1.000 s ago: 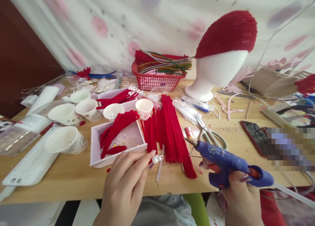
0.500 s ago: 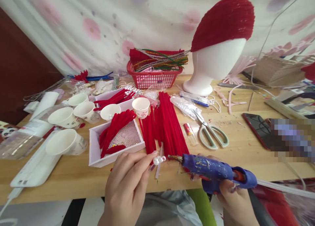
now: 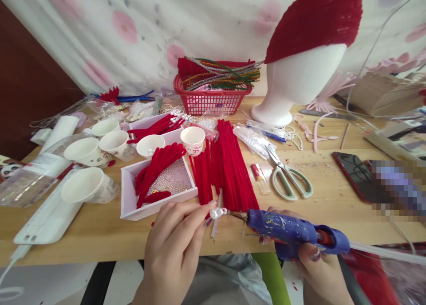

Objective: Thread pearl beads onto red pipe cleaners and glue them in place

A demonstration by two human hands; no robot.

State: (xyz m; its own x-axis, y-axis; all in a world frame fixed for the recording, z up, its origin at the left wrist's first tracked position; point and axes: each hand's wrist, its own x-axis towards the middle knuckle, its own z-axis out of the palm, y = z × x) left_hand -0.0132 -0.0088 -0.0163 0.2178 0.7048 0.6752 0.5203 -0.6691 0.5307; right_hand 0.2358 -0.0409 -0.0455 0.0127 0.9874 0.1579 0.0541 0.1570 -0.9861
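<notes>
Wooden table [image 3: 333, 207] is crowded with red craft stems. Left hand [image 3: 173, 252] pinches a pearl cluster [image 3: 216, 213] near the front edge; right hand [image 3: 319, 269] grips the glue gun [image 3: 293, 233], nozzle touching it. Gluing seems begun, not finished.

Six white paper cups [image 3: 87, 150] out on the table, two white trays [image 3: 130, 201], one red basket [image 3: 211, 102], one foam head [image 3: 299, 85] wearing one red cap [image 3: 317, 19], one pair of scissors [image 3: 290, 179], one lighter [image 3: 259, 177], one phone [image 3: 353, 175], one blue glue gun [image 3: 293, 232], and red stems [image 3: 229, 172] too many to count
</notes>
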